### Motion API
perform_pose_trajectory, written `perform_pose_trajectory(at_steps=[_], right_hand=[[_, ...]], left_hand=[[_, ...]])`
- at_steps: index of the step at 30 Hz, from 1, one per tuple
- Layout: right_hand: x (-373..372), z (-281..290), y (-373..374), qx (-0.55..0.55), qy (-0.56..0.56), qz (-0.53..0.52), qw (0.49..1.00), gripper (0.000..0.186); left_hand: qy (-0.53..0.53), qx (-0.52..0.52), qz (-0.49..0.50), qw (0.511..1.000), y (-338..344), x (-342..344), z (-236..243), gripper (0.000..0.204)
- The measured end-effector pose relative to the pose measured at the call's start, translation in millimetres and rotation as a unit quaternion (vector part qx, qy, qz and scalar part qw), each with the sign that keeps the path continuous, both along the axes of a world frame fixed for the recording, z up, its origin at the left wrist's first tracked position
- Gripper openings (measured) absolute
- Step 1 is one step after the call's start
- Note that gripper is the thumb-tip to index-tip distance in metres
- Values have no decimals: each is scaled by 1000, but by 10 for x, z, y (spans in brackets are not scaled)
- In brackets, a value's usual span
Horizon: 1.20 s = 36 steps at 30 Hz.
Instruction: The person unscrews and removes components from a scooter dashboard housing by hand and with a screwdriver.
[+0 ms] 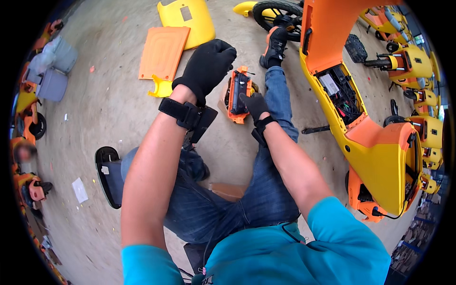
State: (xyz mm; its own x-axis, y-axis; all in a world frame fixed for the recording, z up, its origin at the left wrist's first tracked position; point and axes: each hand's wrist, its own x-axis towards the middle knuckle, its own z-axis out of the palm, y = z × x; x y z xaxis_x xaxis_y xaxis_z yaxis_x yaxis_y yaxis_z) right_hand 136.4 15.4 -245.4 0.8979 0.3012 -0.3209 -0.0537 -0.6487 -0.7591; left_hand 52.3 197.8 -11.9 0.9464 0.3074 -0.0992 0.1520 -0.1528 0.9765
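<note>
My left hand [207, 64], in a black glove, is raised with its fingers curled closed. Whether anything sits in that fist is hidden. My right hand [255, 105], gloved too, grips the near right side of an orange-framed part with a black middle [239, 94]. The part lies on the floor between my legs, and a short dark wire end sticks out at its far end. Past my left hand lie an orange flat panel [163, 53], a yellow curved cover [194, 21] and a small yellow bracket-like piece [160, 87].
On my right stands a yellow-and-orange scooter body [370, 156] with an open bay of wires [339, 92]. A dark scooter seat [110, 176] lies by my left knee. Grey bins [52, 84] stand at the far left. More scooters [413, 64] line the right side.
</note>
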Motion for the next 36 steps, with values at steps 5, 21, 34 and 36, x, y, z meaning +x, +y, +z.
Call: perform_pose_trajectory(at_steps=[5,21,34,36], right_hand=[[-101,-305,192,-168,-62,-23,984,67],[616,-282,-207,316,319,5,893,33],[114,2100,622,381,19,255,888,29],[13,2231,609,380,33,268,885,29]], left_hand=[[-3,20,-18,1000,43,36,-83,28],[-5,77,34,996,161,89,-41,37],[-144,-230,55,961,352,94,-4,30],[-162,-308,52,936,389,59,-45,29]])
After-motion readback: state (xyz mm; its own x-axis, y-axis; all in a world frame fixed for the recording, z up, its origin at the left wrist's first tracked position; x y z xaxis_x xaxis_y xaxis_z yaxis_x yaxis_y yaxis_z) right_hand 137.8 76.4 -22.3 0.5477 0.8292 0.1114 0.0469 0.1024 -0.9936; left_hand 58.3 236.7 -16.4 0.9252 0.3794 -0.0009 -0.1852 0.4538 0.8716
